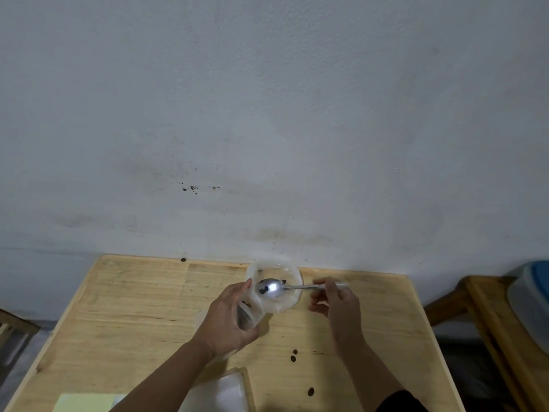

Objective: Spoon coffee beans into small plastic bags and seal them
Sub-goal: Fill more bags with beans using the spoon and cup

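Wooden table (133, 316) is butted against the wall (267, 114) at its far edge; left and right edges are seen, w/ bare surface far-left and right of the hands. A second wooden piece (487, 316) stands well apart at right, carrying a blue-lidded container (531, 295).

Plastic bag (276, 288) is held above the table near the far edge, mouth open and facing the camera. Spoon (271, 288) lies roughly left-right, bowl left inside the mouth, handle right; a few beans (263, 290) are seen in the bowl, approx.

Left hand (228, 319) is curled round the bag's lower part, bag just beyond its fingers. Right hand (335, 298) pinches the spoon handle. Loose beans (294, 355) lie near-right; more clear plastic (219, 394) at the near edge.
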Tool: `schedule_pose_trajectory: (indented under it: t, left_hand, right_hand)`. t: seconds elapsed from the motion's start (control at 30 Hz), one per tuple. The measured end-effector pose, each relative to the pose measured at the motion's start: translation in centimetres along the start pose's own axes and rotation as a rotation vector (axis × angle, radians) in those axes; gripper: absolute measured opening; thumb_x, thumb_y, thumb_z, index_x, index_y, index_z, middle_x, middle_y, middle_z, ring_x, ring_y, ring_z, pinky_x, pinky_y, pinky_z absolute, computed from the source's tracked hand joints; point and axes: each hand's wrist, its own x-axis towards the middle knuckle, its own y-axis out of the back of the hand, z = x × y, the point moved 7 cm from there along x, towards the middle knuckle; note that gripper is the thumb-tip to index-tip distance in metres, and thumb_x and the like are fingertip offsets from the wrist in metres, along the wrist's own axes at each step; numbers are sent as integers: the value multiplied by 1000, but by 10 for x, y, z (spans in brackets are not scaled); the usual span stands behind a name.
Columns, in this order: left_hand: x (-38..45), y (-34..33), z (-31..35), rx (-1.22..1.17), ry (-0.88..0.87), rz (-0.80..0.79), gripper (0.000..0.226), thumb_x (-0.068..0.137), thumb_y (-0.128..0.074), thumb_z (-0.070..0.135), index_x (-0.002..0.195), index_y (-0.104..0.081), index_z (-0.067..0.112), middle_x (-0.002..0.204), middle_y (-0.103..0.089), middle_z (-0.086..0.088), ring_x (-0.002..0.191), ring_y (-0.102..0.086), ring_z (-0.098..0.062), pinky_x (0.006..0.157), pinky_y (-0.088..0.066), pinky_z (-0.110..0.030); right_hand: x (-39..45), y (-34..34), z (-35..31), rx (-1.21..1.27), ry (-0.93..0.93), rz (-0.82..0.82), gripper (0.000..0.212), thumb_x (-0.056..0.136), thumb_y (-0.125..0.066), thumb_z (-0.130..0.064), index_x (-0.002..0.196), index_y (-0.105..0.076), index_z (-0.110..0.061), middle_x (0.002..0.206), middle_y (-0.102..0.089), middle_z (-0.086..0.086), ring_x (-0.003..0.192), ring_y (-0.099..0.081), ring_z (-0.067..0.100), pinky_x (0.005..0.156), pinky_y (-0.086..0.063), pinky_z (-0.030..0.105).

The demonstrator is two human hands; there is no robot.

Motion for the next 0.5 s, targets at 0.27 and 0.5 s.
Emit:
schedule_pose_trajectory:
  t: [0.27,0.5]
  left_hand:
    - [-2,1,2,1,8,5,100,60,-70,65,144,-31,29,138,-37,18,126,-39,0,104,-34,-18]
    - [-6,0,13,-3,-55,-37,99,62,-76,53,145,-26,31,138,-35,18,127,-36,2,107,-34,-19]
  right_hand:
    - [-4,9,-7,-241,209,268,27,98,-42,-15,84,-65,-9,66,-62,5,57,-61,17,56,-55,31]
    - [-13,0,4,-599,494,360,42,88,-32,-31,81,-66,-8,60,-59,-3,52,-51,9,61,-34,-4]
